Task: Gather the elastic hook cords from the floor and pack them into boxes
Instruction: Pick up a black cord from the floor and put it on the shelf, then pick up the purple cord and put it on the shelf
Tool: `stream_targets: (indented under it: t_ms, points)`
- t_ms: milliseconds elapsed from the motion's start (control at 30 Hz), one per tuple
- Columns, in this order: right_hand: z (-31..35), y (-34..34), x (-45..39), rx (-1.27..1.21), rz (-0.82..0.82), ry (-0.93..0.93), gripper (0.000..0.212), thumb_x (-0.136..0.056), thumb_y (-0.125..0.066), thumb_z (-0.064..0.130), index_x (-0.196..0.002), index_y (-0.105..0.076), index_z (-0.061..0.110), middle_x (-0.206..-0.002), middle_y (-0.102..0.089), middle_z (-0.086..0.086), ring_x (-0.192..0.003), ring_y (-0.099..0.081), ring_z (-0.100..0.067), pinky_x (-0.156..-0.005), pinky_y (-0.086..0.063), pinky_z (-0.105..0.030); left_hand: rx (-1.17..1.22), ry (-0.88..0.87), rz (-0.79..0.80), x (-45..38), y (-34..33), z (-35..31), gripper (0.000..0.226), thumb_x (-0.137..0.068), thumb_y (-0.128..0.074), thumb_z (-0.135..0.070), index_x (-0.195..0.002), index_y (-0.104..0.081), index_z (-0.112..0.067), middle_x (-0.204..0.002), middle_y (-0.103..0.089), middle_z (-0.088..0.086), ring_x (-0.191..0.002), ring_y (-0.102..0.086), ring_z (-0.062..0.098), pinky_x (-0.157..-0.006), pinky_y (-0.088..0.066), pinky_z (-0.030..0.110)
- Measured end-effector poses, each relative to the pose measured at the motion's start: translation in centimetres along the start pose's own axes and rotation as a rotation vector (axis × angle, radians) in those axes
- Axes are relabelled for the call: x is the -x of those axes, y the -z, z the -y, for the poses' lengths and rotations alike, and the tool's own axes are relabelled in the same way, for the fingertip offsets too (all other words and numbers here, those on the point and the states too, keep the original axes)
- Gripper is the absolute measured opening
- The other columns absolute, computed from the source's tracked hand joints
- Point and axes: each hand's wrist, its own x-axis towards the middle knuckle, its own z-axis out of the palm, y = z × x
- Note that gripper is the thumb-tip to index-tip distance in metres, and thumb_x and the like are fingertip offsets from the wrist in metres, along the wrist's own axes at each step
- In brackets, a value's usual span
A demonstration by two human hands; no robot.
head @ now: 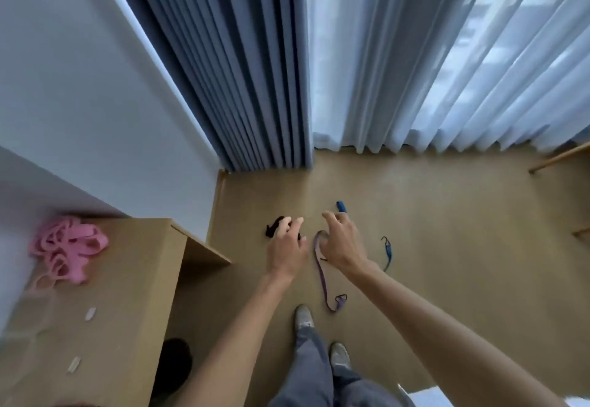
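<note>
Below, both hands, left hand [286, 248] and right hand [341, 242], loosely spread, empty, over purple cord [322, 274]; pink cords [68, 247] atop cardboard box [127, 295].

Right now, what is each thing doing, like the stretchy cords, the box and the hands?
Purple cord: stretched out on the floor, not picked up.
Blue cord: on the floor, untouched.
Black cord: bunched on the floor, partly hidden by the left hand.
Pink cords: piled on the cardboard box.
Cardboard box: flap open.
Left hand: open, reaching down.
Right hand: open, reaching down.
</note>
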Motion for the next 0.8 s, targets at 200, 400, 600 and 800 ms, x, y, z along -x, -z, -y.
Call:
stream_targets:
  t_ms: [200,400,600,800]
  points:
    - [-7.1,-3.4,-7.4,0.021,0.027,-0.182,0.053,-0.087,-0.06,0.018,-0.138,-0.046,0.018,-0.128,-0.052,-0.012,-0.117,-0.052,-0.032,-0.096,-0.049,-0.042,-0.03,-0.027,0.164,-8.5,-8.1,2.4,0.044,-0.095,-0.055,-0.015,-0.139,-0.056,-0.014,-0.154,-0.041,0.013,-0.14,-0.042,0.027,-0.108,-0.039,0.035]
    - [-13.7,-8.6,-12.5,-0.016,0.077,-0.314,0.051,-0.086,-0.057,0.015,-0.135,-0.048,0.016,-0.125,-0.052,-0.013,-0.113,-0.053,-0.035,-0.093,-0.049,-0.044,-0.054,-0.008,0.298,-13.0,-16.2,4.7,0.04,-0.092,-0.056,-0.009,-0.132,-0.06,-0.008,-0.139,-0.053,0.011,-0.121,-0.056,0.03,-0.101,-0.045,0.038]
    - [-22.4,-18.1,-17.9,-0.067,0.086,-0.37,0.048,-0.083,-0.053,0.012,-0.131,-0.05,0.018,-0.118,-0.054,-0.01,-0.104,-0.058,-0.032,-0.085,-0.052,-0.042,-0.08,0.029,0.257,-18.0,-28.9,8.9,0.029,-0.088,-0.056,-0.009,-0.115,-0.068,-0.011,-0.119,-0.062,0.008,-0.097,-0.064,0.029,-0.079,-0.048,0.034]
    - [-34.0,-31.8,-22.8,-0.071,0.155,-0.439,0.045,-0.082,-0.054,0.01,-0.126,-0.052,0.016,-0.117,-0.056,-0.01,-0.103,-0.058,-0.032,-0.086,-0.051,-0.041,-0.131,0.048,0.313,-22.2,-45.3,16.2,0.028,-0.09,-0.053,-0.012,-0.114,-0.068,-0.013,-0.119,-0.062,0.004,-0.094,-0.064,0.028,-0.074,-0.044,0.031]
